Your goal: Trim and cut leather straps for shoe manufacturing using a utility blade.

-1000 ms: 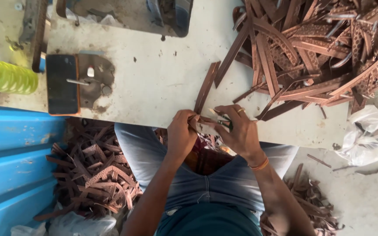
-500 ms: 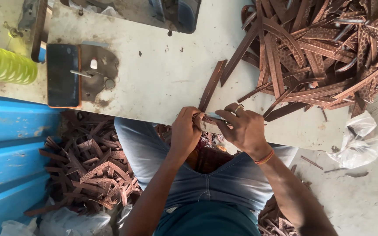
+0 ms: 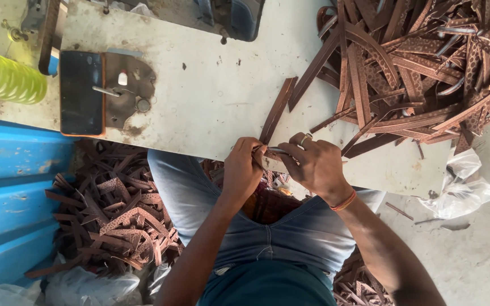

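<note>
Pinching a brown strap (image 3: pixel 277 109) at the table (image 3: pixel 216 96) edge, left hand (image 3: pixel 243 170) and right hand (image 3: pixel 315 164) both closed on it.

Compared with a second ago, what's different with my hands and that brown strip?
Hardly anything: both hands, left hand and right hand, still pinch the brown strip at the table edge. The strip still angles up across it. The strip pile and phone stayed put.

Left of the hands (image 3: pixel 282 167), the bare tabletop (image 3: pixel 211 96) gave free room up to the phone (image 3: pixel 81 93). To their right, piled brown strips (image 3: pixel 421 73) blocked passage.
</note>
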